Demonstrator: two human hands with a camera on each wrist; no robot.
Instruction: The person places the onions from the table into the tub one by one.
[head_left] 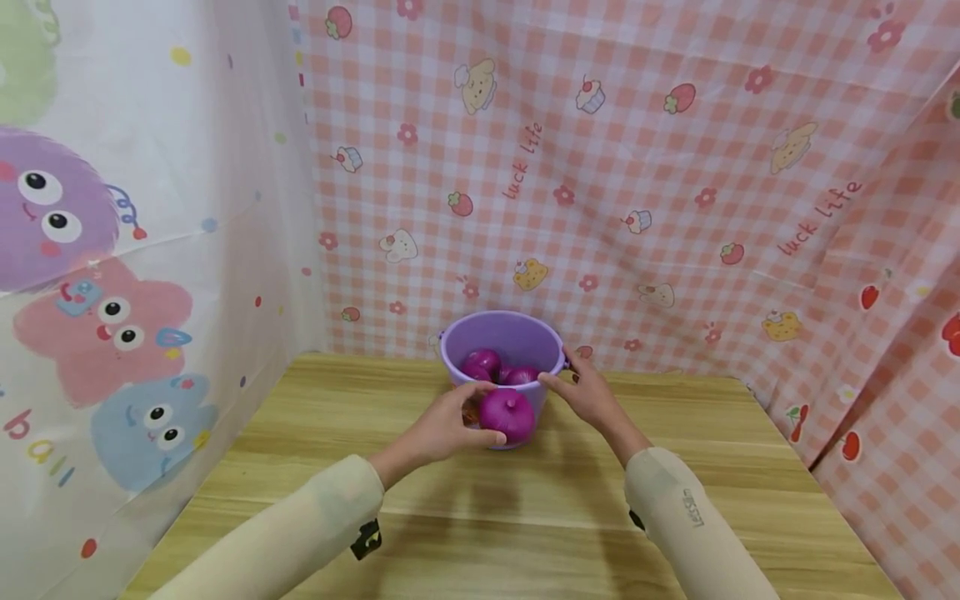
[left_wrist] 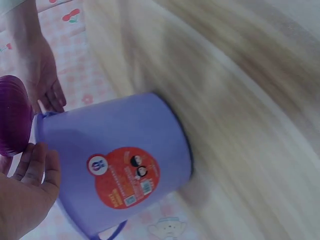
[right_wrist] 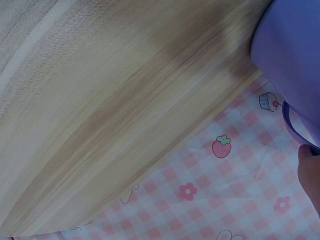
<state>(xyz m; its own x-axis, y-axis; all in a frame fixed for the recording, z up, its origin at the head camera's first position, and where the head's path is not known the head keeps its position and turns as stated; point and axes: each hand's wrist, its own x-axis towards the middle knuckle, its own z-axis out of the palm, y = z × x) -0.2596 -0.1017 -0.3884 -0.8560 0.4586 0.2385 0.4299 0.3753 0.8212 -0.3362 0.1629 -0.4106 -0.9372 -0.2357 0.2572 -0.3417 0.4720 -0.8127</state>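
My left hand (head_left: 446, 423) grips a purple onion (head_left: 507, 419) between thumb and fingers, in front of the near rim of a purple bucket (head_left: 501, 327). Inside the bucket lie more purple onions (head_left: 482, 363), partly hidden by its near wall. At the bucket's right side, my right hand (head_left: 588, 396) holds the rim with its thumb and fingers. The left wrist view has the held onion (left_wrist: 12, 116) at its left edge, just beyond the rim. An orange-red label (left_wrist: 131, 177) shows on the bucket's outer wall there.
The bucket stands near the back of a wood-grain table (head_left: 480, 533). A pink checked cloth (head_left: 525, 167) hangs close behind, and a white cartoon cloth (head_left: 247, 208) hangs on the left. The bucket's handle (right_wrist: 290, 123) hangs loose in the right wrist view.
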